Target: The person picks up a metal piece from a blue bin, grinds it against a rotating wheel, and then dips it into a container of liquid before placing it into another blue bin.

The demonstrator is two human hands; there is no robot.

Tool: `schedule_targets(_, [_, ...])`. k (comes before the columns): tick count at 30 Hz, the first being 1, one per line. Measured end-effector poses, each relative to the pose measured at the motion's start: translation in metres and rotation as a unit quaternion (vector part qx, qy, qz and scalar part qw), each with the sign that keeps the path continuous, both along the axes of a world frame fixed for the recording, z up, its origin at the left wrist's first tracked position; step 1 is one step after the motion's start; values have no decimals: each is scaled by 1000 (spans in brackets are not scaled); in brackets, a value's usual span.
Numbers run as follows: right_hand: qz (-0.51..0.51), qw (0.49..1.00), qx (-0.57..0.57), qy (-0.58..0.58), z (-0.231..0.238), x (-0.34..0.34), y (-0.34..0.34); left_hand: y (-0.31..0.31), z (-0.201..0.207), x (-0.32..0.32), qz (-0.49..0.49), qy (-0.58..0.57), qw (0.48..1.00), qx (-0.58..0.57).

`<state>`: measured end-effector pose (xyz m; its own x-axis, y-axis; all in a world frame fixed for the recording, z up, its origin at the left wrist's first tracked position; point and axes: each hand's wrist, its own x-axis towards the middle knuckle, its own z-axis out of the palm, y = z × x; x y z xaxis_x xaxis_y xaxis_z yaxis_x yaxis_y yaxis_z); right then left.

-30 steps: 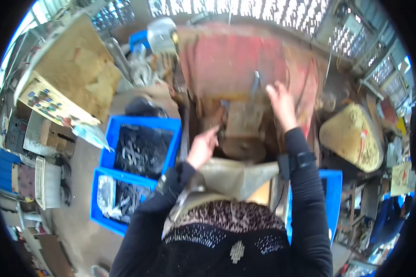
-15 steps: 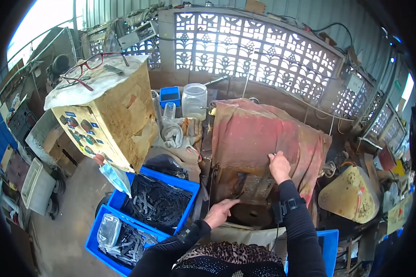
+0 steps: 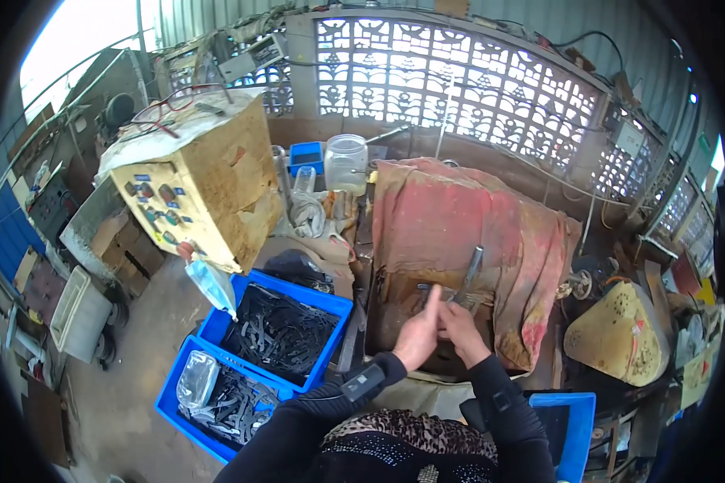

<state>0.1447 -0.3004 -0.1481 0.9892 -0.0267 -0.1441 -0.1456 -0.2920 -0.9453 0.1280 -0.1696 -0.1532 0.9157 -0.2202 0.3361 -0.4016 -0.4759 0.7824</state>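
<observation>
Both of my hands meet in front of the machine opening, below the edge of the red cloth. My left hand (image 3: 416, 340) is closed, one finger or thumb stretched up. Fingers drawn together, my right hand (image 3: 462, 331) touches it from the right. Whatever lies between them is hidden or too small to name. Just beyond the right hand a slim metal handle (image 3: 474, 269) rises at a slant, apart from the fingers. A stained red cloth (image 3: 451, 213) drapes over the machine. Left of it, two blue bins (image 3: 345, 320) hold dark flat strips (image 3: 286, 330).
A yellowish control box (image 3: 217, 189) with knobs stands at left, glasses (image 3: 165, 129) on top and a blue mask (image 3: 209, 283) hanging from it. A clear jar (image 3: 346, 163) is behind. Another blue bin (image 3: 586, 423) sits at lower right, below a yellowish triangular guard (image 3: 620, 338).
My right hand has let go of the metal handle and come down to the left. My left hand has moved right and up to meet it. The view has shifted slightly.
</observation>
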Motion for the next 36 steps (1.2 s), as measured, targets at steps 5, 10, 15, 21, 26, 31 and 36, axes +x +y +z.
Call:
schedule_targets(5, [-82,980,181,0,20,-8,-9,6,4,-16,-28,-115,992,-47])
schedule_targets(10, [-153,967,-30,-202,42,34,-45,59,-26,-14,-8,-115,993,3])
schedule_targets(15, [-205,877,-322,-291,74,67,-32,73,-66,-8,2,-112,993,42])
schedule_targets(21, [-179,841,-419,-290,69,91,-33,68,-62,-10,-16,-106,990,89])
schedule_targets(26, [-146,822,-486,-259,74,92,-34,69,-61,-10,-11,-108,990,95])
schedule_targets(31, [-143,804,-508,-273,63,100,-49,66,-61,-8,-7,-100,989,106])
schedule_targets(36, [-148,811,-494,-277,59,111,-57,63,-59,-3,-7,-93,988,127])
